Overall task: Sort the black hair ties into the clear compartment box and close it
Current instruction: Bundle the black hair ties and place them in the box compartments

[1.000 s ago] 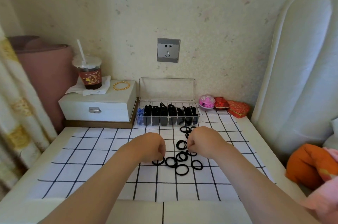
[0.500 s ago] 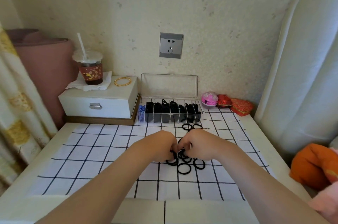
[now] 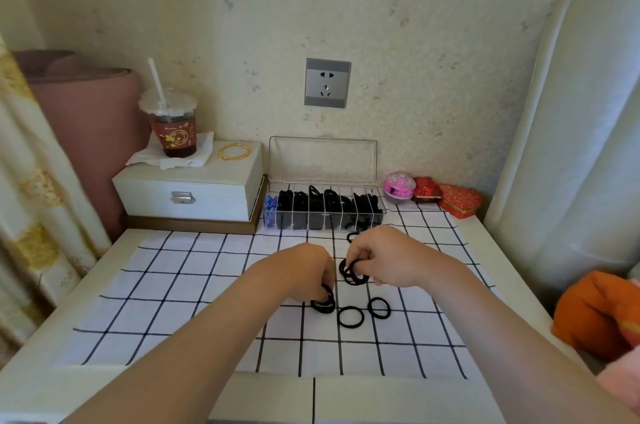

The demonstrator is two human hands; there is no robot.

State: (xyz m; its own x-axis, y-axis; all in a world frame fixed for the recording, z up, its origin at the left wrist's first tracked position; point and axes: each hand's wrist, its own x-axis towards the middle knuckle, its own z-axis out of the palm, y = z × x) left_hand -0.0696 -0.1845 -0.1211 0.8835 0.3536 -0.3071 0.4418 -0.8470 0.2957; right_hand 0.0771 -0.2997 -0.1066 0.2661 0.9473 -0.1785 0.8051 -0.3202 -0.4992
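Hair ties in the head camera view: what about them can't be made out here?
Head view only:
- Bunch of ties in the right hand: fingers cover part, so no count.
- Ties at the left hand: fingers hide how many it grips.
- Compartment box: its ties merge into dark masses, too small to count.
- Blue items in its leftmost compartment: too small to identify.

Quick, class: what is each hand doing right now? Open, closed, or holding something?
Left hand: closed, fingers curled round black hair ties.
Right hand: closed, fingers pinching a bunch of black hair ties.
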